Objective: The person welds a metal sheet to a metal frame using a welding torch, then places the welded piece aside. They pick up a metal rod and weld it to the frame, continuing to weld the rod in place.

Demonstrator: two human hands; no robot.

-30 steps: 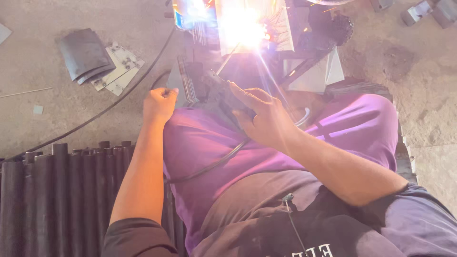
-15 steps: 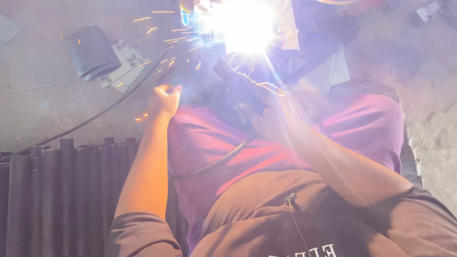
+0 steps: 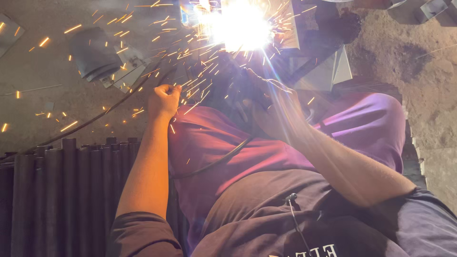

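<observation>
Welding in progress: right hand (image 3: pixel 273 107) grasps the dark electrode holder (image 3: pixel 238 81) at the white arc (image 3: pixel 238 26); left hand (image 3: pixel 164 100) is clenched; the next move calls for steadiness.

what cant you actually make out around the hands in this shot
- Head view: the workpiece under the bright glare is washed out.
- The tool in the right hand is lost in flare and shadow.
- Whatever the left hand fist grips is hidden by its curled fingers.

Matt dark metal pipes (image 3: pixel 71 190), rough concrete floor (image 3: pixel 404 62)
</observation>
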